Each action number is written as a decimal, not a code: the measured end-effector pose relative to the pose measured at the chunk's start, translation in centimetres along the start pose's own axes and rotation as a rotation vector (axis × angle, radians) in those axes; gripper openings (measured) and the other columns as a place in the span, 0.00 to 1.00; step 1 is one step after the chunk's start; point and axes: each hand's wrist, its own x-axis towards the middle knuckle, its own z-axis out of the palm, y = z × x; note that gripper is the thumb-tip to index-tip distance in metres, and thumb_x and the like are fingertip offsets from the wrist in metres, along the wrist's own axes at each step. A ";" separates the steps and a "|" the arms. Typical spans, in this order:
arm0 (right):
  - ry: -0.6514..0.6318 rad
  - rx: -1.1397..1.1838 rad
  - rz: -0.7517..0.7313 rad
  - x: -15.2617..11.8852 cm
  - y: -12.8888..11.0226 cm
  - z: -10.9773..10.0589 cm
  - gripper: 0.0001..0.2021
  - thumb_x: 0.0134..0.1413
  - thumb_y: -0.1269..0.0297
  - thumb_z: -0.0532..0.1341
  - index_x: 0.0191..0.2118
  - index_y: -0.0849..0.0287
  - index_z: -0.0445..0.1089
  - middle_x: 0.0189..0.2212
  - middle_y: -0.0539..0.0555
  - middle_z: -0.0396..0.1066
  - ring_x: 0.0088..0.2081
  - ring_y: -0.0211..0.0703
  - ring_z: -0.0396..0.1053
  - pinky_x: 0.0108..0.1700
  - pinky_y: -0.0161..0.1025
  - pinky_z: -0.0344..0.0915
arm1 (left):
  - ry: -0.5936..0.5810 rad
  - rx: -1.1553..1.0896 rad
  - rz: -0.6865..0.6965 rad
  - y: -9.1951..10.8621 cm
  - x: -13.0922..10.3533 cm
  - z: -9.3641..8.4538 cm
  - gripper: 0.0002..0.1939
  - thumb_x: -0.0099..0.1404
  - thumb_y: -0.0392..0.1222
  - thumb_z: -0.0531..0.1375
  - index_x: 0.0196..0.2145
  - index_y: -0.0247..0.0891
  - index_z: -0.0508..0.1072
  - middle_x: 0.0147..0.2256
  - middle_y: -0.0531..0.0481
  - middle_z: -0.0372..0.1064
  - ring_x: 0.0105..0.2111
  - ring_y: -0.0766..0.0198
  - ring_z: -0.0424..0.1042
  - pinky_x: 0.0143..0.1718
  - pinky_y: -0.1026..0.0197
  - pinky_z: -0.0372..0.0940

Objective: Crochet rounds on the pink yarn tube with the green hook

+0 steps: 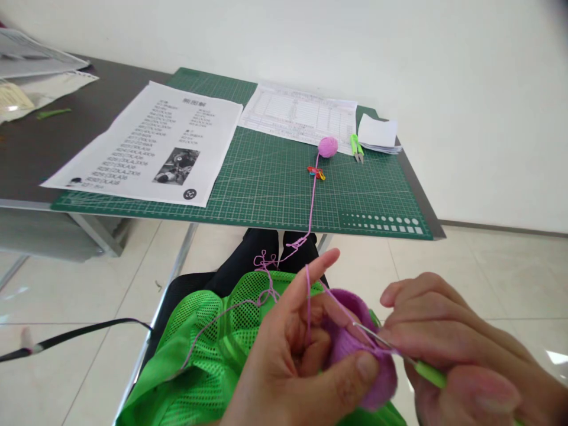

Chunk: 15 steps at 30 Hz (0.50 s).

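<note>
My left hand [306, 355] pinches a purple crocheted piece [384, 378] between thumb and fingers, its index finger raised with purple yarn looped round it. In my right hand [461, 343] is a crochet hook with a green handle [430, 374]. The hook's metal tip lies against the yarn at the piece's upper edge. From the lap, loose yarn [266, 260] runs up over the table edge to a small purple yarn ball [328, 147]. Red, yellow and blue stitch markers [316, 173] lie beside that strand.
A green cutting mat [266, 177] covers much of the table. On it are a printed pattern sheet [177, 130], a form [302, 112], green-handled snips [356, 148] and white paper slips [378, 131]. A black strap [89, 335] hangs at the lower left.
</note>
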 end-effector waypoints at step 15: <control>-0.005 -0.263 -0.079 -0.8 0.8 -0.7 0.03 0.61 0.66 0.61 0.38 0.57 0.72 0.30 0.51 0.75 0.34 0.42 0.73 0.51 0.48 0.70 | 0.019 -0.090 -0.051 0.3 -0.1 -0.6 0.12 0.63 0.39 0.65 0.45 0.45 0.81 0.22 0.56 0.55 0.23 0.68 0.53 0.26 0.69 0.55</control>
